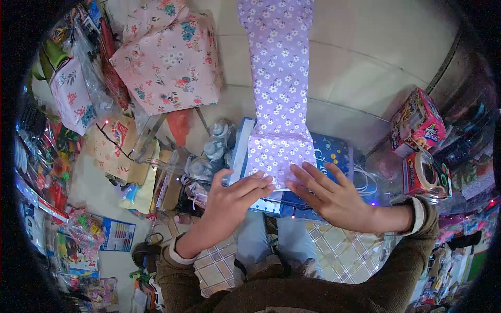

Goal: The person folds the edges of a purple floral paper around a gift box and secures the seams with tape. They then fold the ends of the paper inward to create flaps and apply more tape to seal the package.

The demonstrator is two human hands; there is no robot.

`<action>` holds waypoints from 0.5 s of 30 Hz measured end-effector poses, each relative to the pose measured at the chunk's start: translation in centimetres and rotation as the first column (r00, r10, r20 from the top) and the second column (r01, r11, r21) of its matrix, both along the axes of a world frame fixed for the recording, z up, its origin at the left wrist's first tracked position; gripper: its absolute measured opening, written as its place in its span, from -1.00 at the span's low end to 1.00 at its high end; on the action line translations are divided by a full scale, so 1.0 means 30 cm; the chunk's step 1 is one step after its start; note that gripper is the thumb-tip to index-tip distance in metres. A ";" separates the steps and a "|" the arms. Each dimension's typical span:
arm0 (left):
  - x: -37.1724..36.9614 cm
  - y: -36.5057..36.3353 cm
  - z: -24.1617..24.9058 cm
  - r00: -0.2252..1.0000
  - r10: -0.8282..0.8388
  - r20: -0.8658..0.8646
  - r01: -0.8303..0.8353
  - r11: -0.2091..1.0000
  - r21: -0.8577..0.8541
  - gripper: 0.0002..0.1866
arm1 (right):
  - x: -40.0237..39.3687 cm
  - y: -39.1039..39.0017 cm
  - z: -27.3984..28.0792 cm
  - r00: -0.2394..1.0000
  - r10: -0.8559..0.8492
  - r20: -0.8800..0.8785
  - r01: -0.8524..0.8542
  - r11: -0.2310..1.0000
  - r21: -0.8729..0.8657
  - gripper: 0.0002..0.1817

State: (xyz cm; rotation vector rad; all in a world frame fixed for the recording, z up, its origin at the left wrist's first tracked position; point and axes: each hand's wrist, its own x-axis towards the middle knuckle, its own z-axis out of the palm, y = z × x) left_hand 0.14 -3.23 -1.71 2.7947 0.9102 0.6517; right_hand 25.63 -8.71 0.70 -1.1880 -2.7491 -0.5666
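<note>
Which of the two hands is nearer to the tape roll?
Right. The right hand is left of the tape roll, at the purple paper; the left hand is farther left.

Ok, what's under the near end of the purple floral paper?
Past the right edge of the purple floral paper, a dark blue printed item shows; past its left, a white-and-blue item. Whatever lies directly beneath is covered.

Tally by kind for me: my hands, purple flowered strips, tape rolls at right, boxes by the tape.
Left hand, right hand: 2
Purple strip: 1
Tape roll: 1
Pink box, red box: 2
Total: 6
</note>
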 end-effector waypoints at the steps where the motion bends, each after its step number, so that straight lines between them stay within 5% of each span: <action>1: 0.002 0.000 0.004 1.000 0.004 0.005 -0.004 1.000 0.010 -0.54 | 0.008 -0.008 -0.003 1.000 -0.001 -0.010 0.001 1.000 -0.014 -0.41; 15: -0.011 0.024 0.000 1.000 -0.021 0.003 0.021 1.000 -0.019 -0.55 | 0.055 -0.051 -0.028 0.991 -0.040 -0.128 0.031 0.997 -0.069 -0.42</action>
